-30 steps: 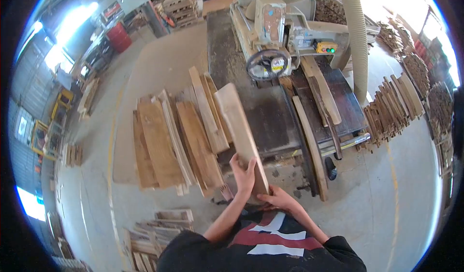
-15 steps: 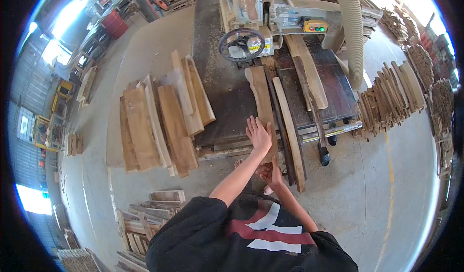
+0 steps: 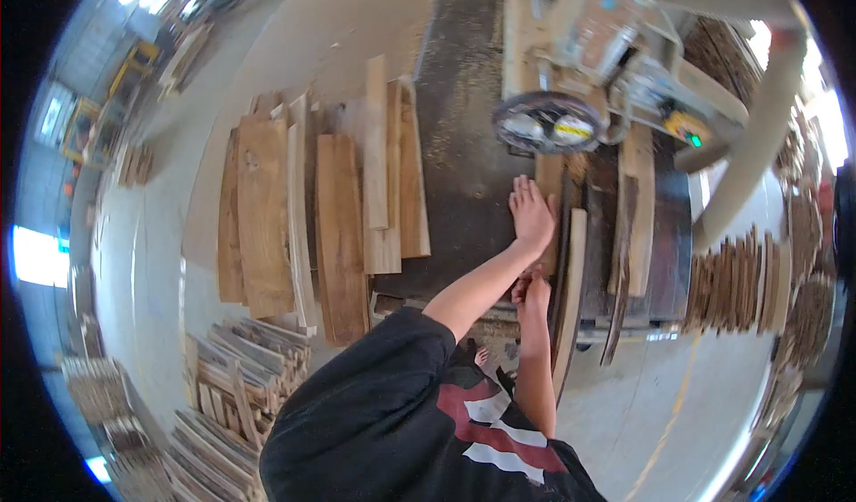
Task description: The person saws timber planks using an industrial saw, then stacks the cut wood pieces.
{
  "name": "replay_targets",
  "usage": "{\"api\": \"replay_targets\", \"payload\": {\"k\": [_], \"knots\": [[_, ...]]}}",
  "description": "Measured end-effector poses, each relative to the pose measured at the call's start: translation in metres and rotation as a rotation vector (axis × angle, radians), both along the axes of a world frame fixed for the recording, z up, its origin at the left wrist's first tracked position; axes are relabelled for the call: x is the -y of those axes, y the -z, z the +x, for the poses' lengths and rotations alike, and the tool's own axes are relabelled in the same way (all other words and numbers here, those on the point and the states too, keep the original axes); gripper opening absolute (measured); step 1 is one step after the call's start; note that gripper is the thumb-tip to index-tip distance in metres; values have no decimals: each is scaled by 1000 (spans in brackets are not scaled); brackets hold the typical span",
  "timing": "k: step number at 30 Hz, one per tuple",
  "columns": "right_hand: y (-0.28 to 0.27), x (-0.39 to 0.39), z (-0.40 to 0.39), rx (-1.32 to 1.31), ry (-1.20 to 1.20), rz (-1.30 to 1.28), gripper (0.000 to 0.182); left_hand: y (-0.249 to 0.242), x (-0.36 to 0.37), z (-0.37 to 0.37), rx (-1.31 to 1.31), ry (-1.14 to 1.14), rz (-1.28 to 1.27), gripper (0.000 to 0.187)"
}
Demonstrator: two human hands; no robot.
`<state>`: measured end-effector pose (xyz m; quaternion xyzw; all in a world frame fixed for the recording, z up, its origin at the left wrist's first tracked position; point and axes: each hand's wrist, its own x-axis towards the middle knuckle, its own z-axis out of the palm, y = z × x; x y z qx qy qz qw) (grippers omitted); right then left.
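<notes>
My left hand lies flat on a long wooden board, fingers stretched toward the machine. Behind it, at the board's near end, my right hand has its fingers curled against the wood; its grip is partly hidden. The board's far end runs under the woodworking machine, below its black handwheel. A light wooden strip lies along the right side of the board, near both hands.
Several wide planks lie on the left side of the table. More offcuts lie at right. A thick hose hangs beside the machine. Stacked wood strips stand right, and piled lumber sits lower left.
The board and both hands have moved forward, closer to the machine. The head view has shifted and turned, so the machine now appears farther right and larger.
</notes>
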<state>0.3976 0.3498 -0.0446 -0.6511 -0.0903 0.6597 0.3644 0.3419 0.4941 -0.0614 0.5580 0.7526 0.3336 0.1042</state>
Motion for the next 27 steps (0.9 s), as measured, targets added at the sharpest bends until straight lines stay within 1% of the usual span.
{"api": "replay_targets", "payload": {"k": [2,4,5,6,8,10,11,12,14,16,17,18,19,20,21,22,23,24,25,26,27], "knots": [[-9,-19,-7,15,1,45,52,-10,-20,-7,77,-3,-19,57],[-6,-41,-6,-46,37,41,52,-2,-42,-16,150,39,-1,60],[-5,-50,-6,-65,47,55,51,3,-51,-25,123,35,113,48],[-2,-59,-6,-73,28,93,50,-6,-57,-45,131,24,116,48],[-6,-79,-18,57,30,112,50,-44,-50,-113,413,320,-50,32],[-8,-100,-26,70,35,108,51,-103,-9,-181,215,10,299,22],[-8,-112,-31,77,46,105,51,-120,10,-214,13,-154,294,32],[-8,-122,-35,66,58,107,51,-121,24,-245,-59,-309,302,41],[-6,-145,-37,49,40,88,51,-122,52,-290,-214,-529,28,56],[-1,-163,-32,-97,65,110,50,-82,70,-331,7,-378,-153,62],[3,-168,-34,-106,102,143,47,-86,79,-339,-3,-350,-141,62],[2,-170,-33,-111,146,178,44,-90,90,-341,24,-274,-120,64],[-10,-168,-38,41,77,235,39,-92,101,-337,57,-187,-105,65],[-27,-153,-45,205,24,278,34,-94,115,-329,392,-157,-15,65],[-40,-128,-45,280,-34,407,31,-99,130,-316,736,-114,46,66],[-47,-102,-41,364,-95,520,27,-126,150,-301,830,-158,-80,67],[-42,-73,-27,488,-116,678,25,-129,170,-287,909,-171,-120,61],[-35,-42,-13,613,-158,833,23,-122,191,-273,950,-123,-117,60],[-60,-5,-2,781,-142,826,20,-115,213,-261,989,-89,-107,60],[-87,34,6,941,-135,816,18,-98,238,-248,945,-54,-113,58],[-78,68,22,1155,-111,838,22,-84,260,-235,899,-28,-107,57]]}}
